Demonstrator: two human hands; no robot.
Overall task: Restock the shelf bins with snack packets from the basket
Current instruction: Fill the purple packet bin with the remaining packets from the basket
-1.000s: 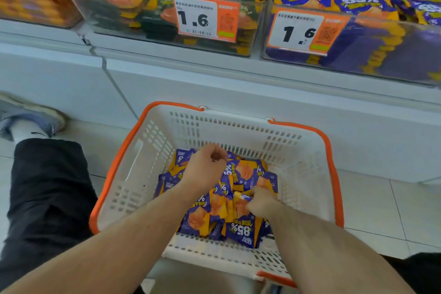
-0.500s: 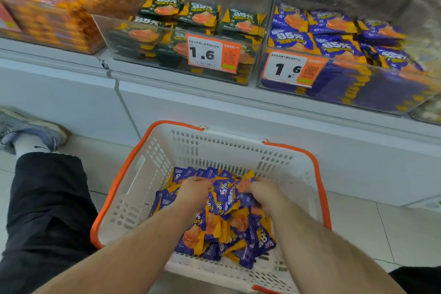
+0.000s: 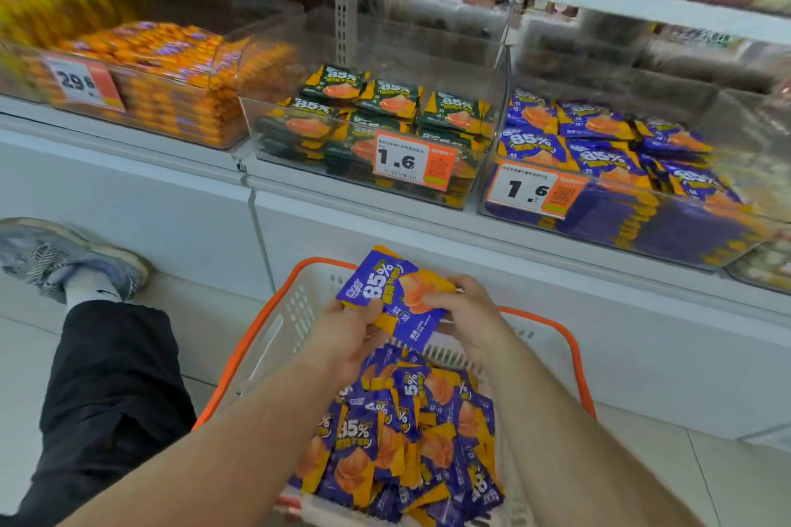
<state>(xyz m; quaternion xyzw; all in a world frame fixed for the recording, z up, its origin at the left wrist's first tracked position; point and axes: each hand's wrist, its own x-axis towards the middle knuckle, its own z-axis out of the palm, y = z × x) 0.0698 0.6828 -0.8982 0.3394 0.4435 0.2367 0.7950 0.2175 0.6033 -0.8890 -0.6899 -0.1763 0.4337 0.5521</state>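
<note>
A white basket with an orange rim (image 3: 578, 359) stands on the floor below the shelf, holding a heap of purple-and-orange snack packets (image 3: 402, 436). Above the heap, both hands hold a small stack of the same purple packets (image 3: 387, 291). My left hand (image 3: 351, 334) grips the stack's left edge with the thumb on top. My right hand (image 3: 466, 308) pinches its right side. On the shelf at right, a clear bin (image 3: 642, 235) is stocked with matching purple packets.
A clear bin of green packets (image 3: 364, 184) sits left of the purple bin, and a bin of orange packets (image 3: 171, 116) further left. Price tags hang on the bin fronts. My leg in black trousers (image 3: 107, 389) and grey shoe (image 3: 55, 257) lie left of the basket.
Both hands have risen out of the basket heap with a stack of purple packets. The view has tilted up toward the shelf bins.
</note>
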